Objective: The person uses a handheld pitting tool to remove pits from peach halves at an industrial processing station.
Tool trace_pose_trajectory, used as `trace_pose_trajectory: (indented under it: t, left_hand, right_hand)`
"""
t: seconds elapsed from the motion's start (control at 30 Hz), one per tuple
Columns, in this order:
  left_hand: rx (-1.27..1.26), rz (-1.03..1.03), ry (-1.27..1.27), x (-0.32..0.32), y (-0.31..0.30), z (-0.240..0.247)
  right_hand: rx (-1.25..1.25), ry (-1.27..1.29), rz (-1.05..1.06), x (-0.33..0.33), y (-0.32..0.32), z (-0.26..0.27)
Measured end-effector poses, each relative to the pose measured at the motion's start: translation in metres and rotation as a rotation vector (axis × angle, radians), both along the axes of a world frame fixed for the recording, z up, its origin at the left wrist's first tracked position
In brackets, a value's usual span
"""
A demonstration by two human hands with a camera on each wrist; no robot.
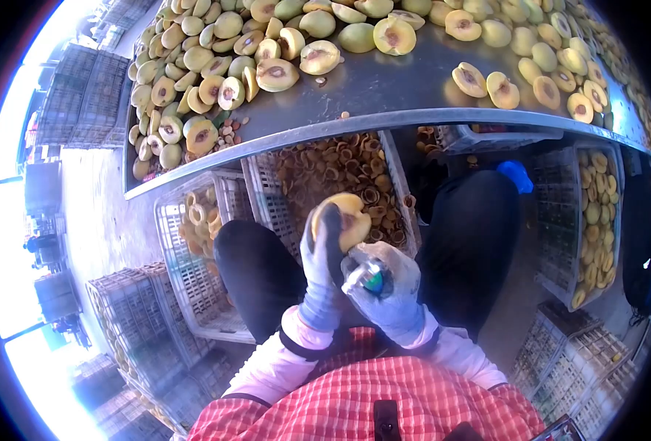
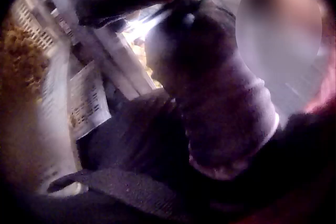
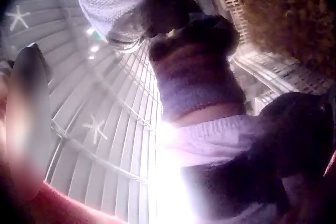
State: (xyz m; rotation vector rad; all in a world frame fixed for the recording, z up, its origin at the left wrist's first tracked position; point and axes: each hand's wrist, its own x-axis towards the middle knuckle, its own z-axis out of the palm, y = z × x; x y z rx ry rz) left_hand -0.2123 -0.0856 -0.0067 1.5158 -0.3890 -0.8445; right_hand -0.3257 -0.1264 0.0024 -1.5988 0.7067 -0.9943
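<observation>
In the head view my gloved left hand (image 1: pixel 321 257) holds a yellow peach half (image 1: pixel 355 226), its cut face turned toward the right. My gloved right hand (image 1: pixel 400 288) grips a shiny metal tool with a green end (image 1: pixel 373 281), close beside the fruit. The tool's working end is hidden by the fingers and the fruit. Both hands are over a crate (image 1: pixel 397 187) of brown, hollowed-looking pieces, between the person's knees. Dark, shadowed gloves fill much of both wrist views.
A metal table (image 1: pixel 384 92) ahead bears many peach halves (image 1: pixel 277 73). A white crate (image 1: pixel 174 253) with yellow pieces stands to the left; another crate (image 1: pixel 560 275) of peach halves stands to the right. Stacked crates (image 1: pixel 138 316) line the floor at lower left.
</observation>
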Motion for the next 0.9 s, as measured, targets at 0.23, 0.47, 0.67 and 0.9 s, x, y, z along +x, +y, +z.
trace_pose_trajectory:
  t: [0.23,0.47,0.67,0.9]
  left_hand:
    - [-0.068,-0.032,-0.024,-0.001,-0.010,0.019]
    - [-0.077,0.009,-0.017,-0.007,-0.009,0.017]
    - [-0.081,-0.093,0.065,0.002,-0.003,0.015]
    - [-0.033,-0.411,0.059,0.026,-0.010,0.009]
  right_hand:
    - [0.121,0.160,0.078,0.003,-0.002,-0.002]
    - [0.074,0.166,0.045,0.004,0.007,-0.015]
    - [-0.197,0.153,0.018,0.000,0.020,-0.034]
    - [-2.936,1.208,-0.514,-0.012,0.005,-0.025]
